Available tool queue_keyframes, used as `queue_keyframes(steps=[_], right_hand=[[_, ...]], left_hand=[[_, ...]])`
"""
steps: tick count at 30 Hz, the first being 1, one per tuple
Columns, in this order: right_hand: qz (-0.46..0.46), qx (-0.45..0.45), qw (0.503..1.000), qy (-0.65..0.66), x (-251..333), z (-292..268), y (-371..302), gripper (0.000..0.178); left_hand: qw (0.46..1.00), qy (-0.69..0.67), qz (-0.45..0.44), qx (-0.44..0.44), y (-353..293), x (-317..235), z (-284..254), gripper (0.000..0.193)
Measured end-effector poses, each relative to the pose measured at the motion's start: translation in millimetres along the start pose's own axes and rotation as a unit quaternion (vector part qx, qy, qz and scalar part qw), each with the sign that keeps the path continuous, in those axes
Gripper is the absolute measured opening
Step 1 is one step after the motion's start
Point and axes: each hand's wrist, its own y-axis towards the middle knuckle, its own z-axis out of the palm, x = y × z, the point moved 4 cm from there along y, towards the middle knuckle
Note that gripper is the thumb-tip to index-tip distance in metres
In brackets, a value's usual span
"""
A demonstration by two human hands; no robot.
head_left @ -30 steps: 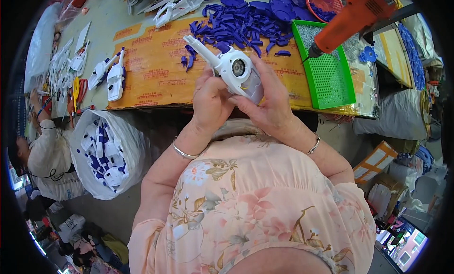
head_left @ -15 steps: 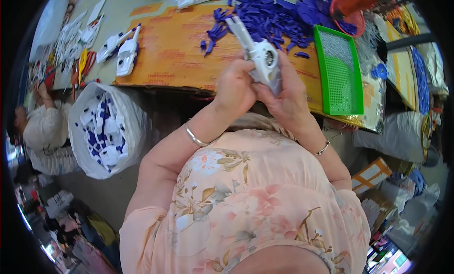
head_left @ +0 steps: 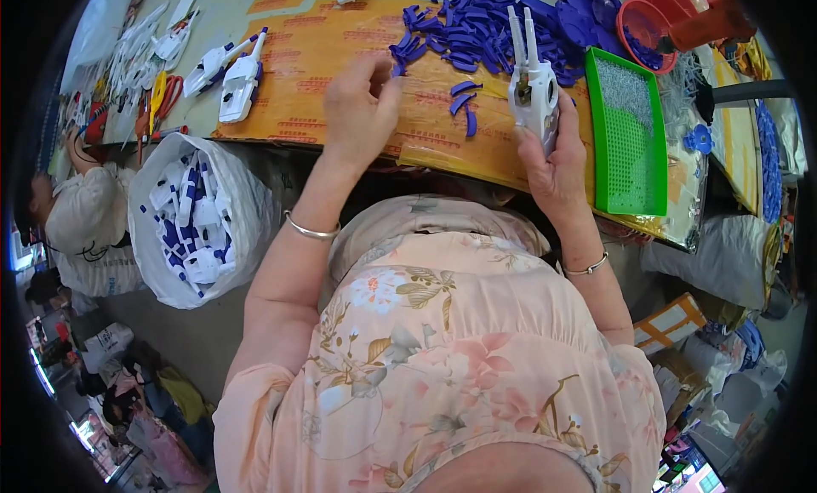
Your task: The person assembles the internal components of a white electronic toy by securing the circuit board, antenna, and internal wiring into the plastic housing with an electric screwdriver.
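My right hand [head_left: 557,165] grips a white plastic toy-like housing [head_left: 536,110] over the front part of the table. Two long thin prongs rise from its top, and a small metallic part shows inside; what it belongs to I cannot tell. My left hand [head_left: 362,110] is curled at the left edge of a pile of dark blue curved plastic pieces [head_left: 477,29]. Thumb and fingers are apart, with one blue piece beside the tips and nothing visibly held. A few blue pieces [head_left: 464,102] lie loose between my hands.
A green tray [head_left: 631,199] with small metal bits stands right of my right hand, a red basket [head_left: 628,21] behind it. White-and-blue assemblies [head_left: 241,89] and pliers [head_left: 157,97] lie left. A white sack [head_left: 255,229] of assemblies stands by the table; another person [head_left: 89,204] sits beyond.
My left hand has let go of the white housing and moved left to the blue pile. My right hand has carried the housing to the right, its prongs now pointing nearly straight away from me.
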Motion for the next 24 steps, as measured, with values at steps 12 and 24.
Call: queue_keyframes(steps=[12,24], right_hand=[[0.027,0.001,1.000,0.009,-2,-8,0,0.057],[0.018,0.010,1.000,0.020,-2,-6,-1,0.052]], left_hand=[[0.937,0.323,-0.005,0.130,28,14,13,0.022],[0.920,-0.314,-0.142,0.186,-16,-41,38,0.018]])
